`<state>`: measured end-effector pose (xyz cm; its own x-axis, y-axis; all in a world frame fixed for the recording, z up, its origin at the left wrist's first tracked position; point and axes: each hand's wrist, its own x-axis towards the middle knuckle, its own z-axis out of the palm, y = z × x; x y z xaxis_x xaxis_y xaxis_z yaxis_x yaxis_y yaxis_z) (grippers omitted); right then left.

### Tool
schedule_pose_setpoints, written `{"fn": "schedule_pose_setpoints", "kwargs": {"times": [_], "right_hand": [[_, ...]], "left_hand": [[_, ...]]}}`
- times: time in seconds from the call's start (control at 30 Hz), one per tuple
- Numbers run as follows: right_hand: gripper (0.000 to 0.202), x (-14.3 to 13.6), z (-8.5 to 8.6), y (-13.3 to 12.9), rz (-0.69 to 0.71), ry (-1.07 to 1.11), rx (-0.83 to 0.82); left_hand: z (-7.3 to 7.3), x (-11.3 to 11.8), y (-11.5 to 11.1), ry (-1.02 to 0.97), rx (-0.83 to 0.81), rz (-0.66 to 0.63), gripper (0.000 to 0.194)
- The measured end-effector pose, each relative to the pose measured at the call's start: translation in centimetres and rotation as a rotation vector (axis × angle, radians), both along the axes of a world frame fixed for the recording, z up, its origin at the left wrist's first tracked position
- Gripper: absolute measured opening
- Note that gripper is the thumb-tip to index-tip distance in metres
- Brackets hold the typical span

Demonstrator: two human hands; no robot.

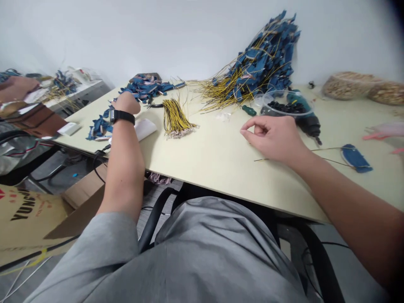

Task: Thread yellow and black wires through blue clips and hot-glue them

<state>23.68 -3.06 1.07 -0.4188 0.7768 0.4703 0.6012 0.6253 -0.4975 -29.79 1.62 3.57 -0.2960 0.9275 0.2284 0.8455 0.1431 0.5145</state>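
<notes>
My left hand [126, 102], with a black watch on its wrist, reaches to the blue pieces [100, 127] at the left; its fingers are hidden. Beside that wrist lies a white roll-shaped object [145, 128]. My right hand [272, 135] hovers over or rests on the table with thumb and index finger bent toward each other; whether anything small is between them cannot be made out. Under it run thin wires [334, 161] leading to a blue piece [356, 158] at the right. A bundle of yellow and black wires [177, 117] lies between my hands.
A big heap of blue pieces with wires [268, 54] stands against the wall. A clear tub of black parts [285, 105] and a dark power tool [309, 122] are behind my right hand. Filled containers [350, 85] stand back right. The table [202, 168] ends before my lap.
</notes>
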Motion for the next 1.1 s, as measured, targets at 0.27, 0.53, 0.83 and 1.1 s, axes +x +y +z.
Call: {"fn": "schedule_pose_setpoints", "kwargs": {"times": [0.27,0.53,0.83,1.1], "right_hand": [[0.009,-0.2,-0.1,0.8,-0.012,0.015,0.009],[0.008,0.0,0.1,1.4,-0.06,-0.004,0.002],[0.016,-0.5,-0.3,1.6,-0.007,-0.027,-0.045],[0.013,-0.9,-0.9,1.9,-0.007,-0.061,-0.066]], "left_hand": [[2.3,14.4,1.1,-0.538,0.296,-0.339,0.031],[-2.7,24.3,-0.5,-0.837,-0.067,-0.724,0.022],[-4.7,24.3,0.5,-0.908,-0.154,-0.648,0.023],[-4.8,25.2,0.6,-0.697,-0.146,-0.73,0.018]]}}
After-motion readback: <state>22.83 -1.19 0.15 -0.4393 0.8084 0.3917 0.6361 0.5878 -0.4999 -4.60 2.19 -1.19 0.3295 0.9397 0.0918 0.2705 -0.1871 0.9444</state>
